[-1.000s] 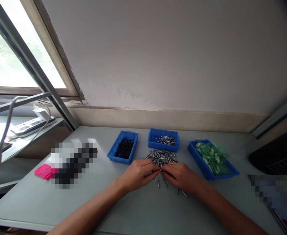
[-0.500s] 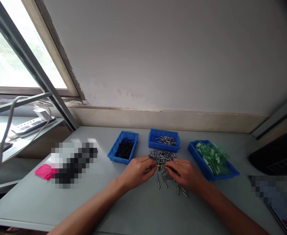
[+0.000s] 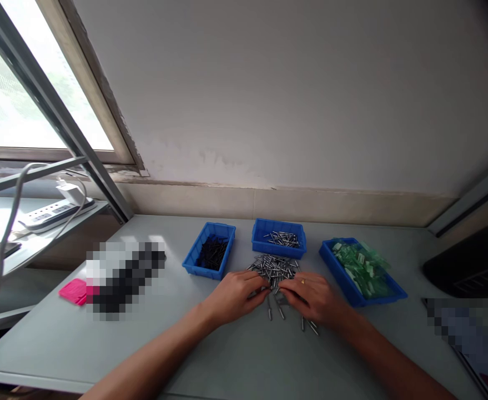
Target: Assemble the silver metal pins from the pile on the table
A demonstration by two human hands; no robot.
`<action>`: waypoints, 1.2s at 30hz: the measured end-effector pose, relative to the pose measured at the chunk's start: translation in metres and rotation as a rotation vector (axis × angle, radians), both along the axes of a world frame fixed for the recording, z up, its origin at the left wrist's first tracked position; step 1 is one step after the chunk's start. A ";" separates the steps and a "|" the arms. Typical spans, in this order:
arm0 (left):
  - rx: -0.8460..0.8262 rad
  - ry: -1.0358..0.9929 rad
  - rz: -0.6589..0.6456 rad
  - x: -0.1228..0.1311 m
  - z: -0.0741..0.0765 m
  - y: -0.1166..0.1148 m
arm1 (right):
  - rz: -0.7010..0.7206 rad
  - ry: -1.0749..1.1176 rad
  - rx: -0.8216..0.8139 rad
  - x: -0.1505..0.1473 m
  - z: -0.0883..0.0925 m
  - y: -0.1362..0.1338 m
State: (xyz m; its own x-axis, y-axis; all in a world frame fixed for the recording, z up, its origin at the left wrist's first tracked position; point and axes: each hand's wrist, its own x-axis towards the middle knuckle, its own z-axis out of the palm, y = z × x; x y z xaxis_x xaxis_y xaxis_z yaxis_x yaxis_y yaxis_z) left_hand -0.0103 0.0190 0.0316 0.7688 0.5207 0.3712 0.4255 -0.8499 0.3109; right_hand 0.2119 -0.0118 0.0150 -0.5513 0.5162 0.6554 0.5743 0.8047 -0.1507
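Note:
A loose pile of slim silver metal rods lies on the grey tabletop, several with a thicker section at one end. At its near left side is my left hand, thumb and forefinger pinched together. My right hand, with a ring on one finger, faces it from the right, also in a pinch. The two sets of fingertips almost meet above the pile's near edge. A small bit of a metal rod shows between them, mostly covered by the fingers. Several stray rods lie below the fingertips, others under my right hand.
Behind the pile, a blue bin holds more silver rods. Left of it stands a blue bin of dark pieces; rightward, a blue bin with green plastic packets. A pink item, a power strip and a black object sit farther out.
My fingertips have drawn closer together, and the thin rod seen between them half a second ago is now mostly hidden. The bins have not moved.

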 end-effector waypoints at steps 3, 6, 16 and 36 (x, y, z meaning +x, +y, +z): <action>-0.022 -0.060 0.033 -0.001 -0.001 0.001 | -0.020 0.010 -0.008 0.001 0.002 0.000; -0.010 -0.121 0.057 -0.002 -0.001 0.001 | -0.059 0.013 -0.031 0.002 0.002 0.001; -0.004 -0.237 -0.033 -0.001 0.000 -0.003 | -0.009 -0.080 -0.083 -0.003 -0.001 0.004; -0.126 -0.212 0.045 0.000 -0.002 -0.004 | -0.041 -0.022 -0.064 -0.003 0.004 -0.001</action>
